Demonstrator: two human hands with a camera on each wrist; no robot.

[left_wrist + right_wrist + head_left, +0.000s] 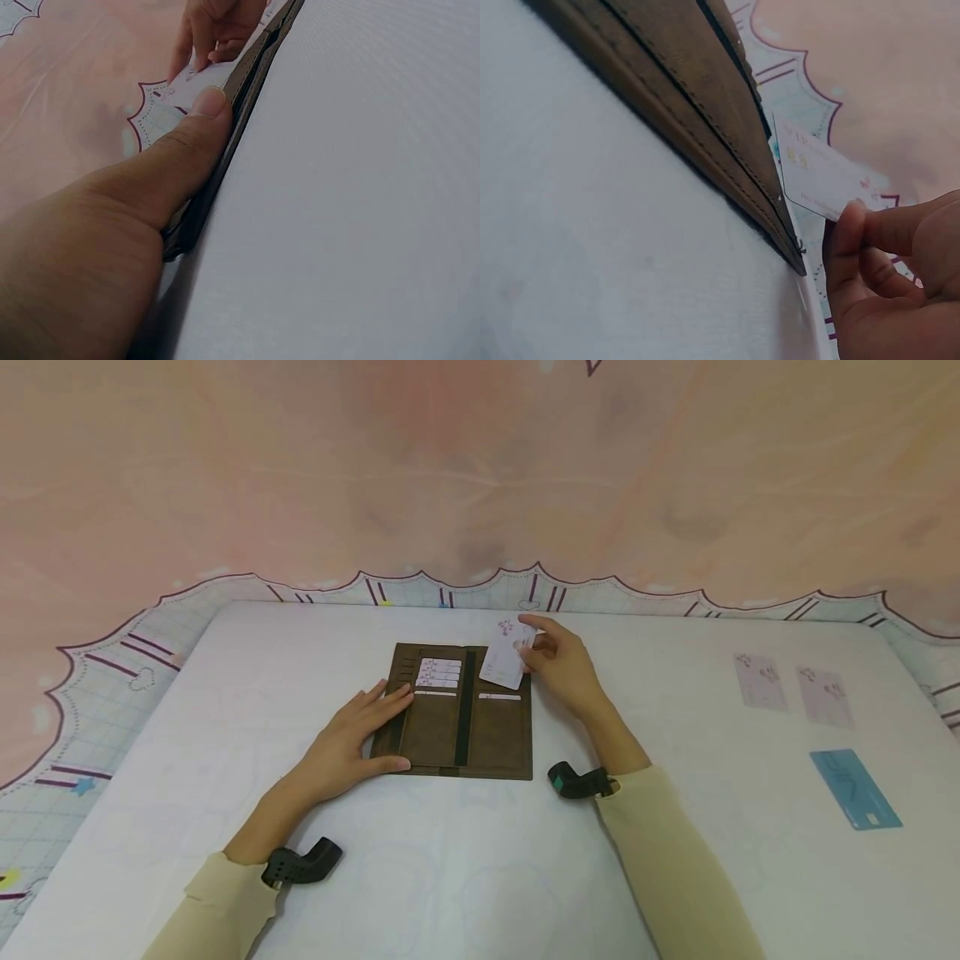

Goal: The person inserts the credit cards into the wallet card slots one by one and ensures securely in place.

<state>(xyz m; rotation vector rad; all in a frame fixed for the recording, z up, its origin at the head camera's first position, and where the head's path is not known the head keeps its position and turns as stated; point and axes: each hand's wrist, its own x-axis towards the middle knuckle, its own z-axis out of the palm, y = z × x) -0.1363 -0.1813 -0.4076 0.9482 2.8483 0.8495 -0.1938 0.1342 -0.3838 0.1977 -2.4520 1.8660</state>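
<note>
An open brown wallet (501, 735) lies flat, with a dark strip down its middle. Several white cards (438, 672) show in its left-hand slots, and the thin edge of another card (499, 697) shows in the right-hand slot. My left hand (352, 739) rests on the wallet's left side, fingers extended and thumb (184, 150) near its lower edge. Between thumb and fingers, my right hand (564, 667) pinches a white card (506, 647) with pink print, held tilted over the wallet's upper right part. In the right wrist view this card (817, 172) stands beyond the wallet's edge.
On the white table (465, 877), two pale cards with pink print, one left (760, 681) and one right (825, 696), lie at the far right. Nearer to me lies a blue card (856, 789). A patterned cloth (450, 485) spreads beyond the table's back edge.
</note>
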